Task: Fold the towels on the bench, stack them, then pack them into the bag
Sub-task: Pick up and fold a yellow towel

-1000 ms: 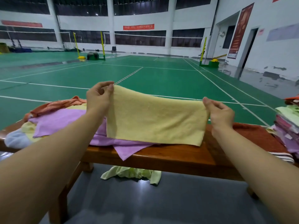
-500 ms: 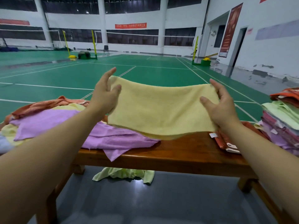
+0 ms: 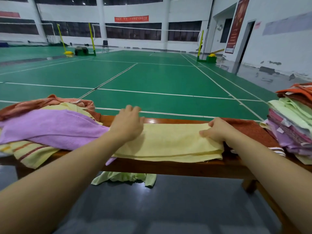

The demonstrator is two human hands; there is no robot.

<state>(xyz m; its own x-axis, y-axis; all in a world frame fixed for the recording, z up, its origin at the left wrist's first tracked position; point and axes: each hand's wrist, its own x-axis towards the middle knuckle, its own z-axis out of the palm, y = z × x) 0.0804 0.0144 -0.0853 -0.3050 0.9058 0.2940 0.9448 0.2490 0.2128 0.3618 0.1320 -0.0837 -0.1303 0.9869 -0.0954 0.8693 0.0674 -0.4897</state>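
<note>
A pale yellow towel (image 3: 170, 142) lies folded in layers across the wooden bench (image 3: 168, 168). My left hand (image 3: 129, 122) rests on the towel's left end, fingers reaching over its far edge. My right hand (image 3: 217, 130) pinches the towel's right end, its fingers curled onto the cloth. A heap of unfolded towels lies at the left, with a purple towel (image 3: 50, 127) on top. At the right edge of the view stands a stack of folded towels (image 3: 293, 124). No bag is in view.
A rust-red towel (image 3: 248, 130) lies flat on the bench under my right hand and the stack. A light green towel (image 3: 125, 179) lies on the grey floor under the bench. Beyond the bench stretches a green badminton court.
The yellow towel, held up spread in the air between both hands, has been brought down and now lies folded on the bench. Both hands came down with it.
</note>
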